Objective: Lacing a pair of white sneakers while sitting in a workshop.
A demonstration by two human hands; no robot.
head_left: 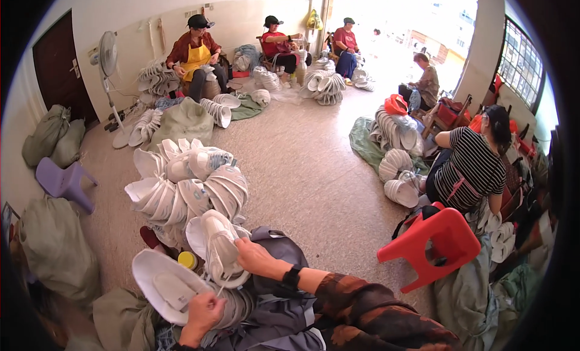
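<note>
White shoe uppers lie nested in a row across my lap. My right hand (258, 258), with a dark watch on the wrist, has its fingers closed on the edge of a standing white shoe upper (219, 245). Lower and to the left, my left hand (204, 315) is closed beside the sole end of that row. What its fingers pinch is too small to make out. Just behind it a wide-open white shoe upper (158, 280) leans with its pale inside showing. Dark grey cloth (281, 318) covers my lap.
Ahead stands a big curved pile of nested uppers (187, 188). A yellow-lidded jar (188, 260) is by my left knee. To the right a red stool (432, 245) lies tipped, near a seated person in stripes (468, 170). Sacks (57, 245) and a purple chair (65, 180) are left.
</note>
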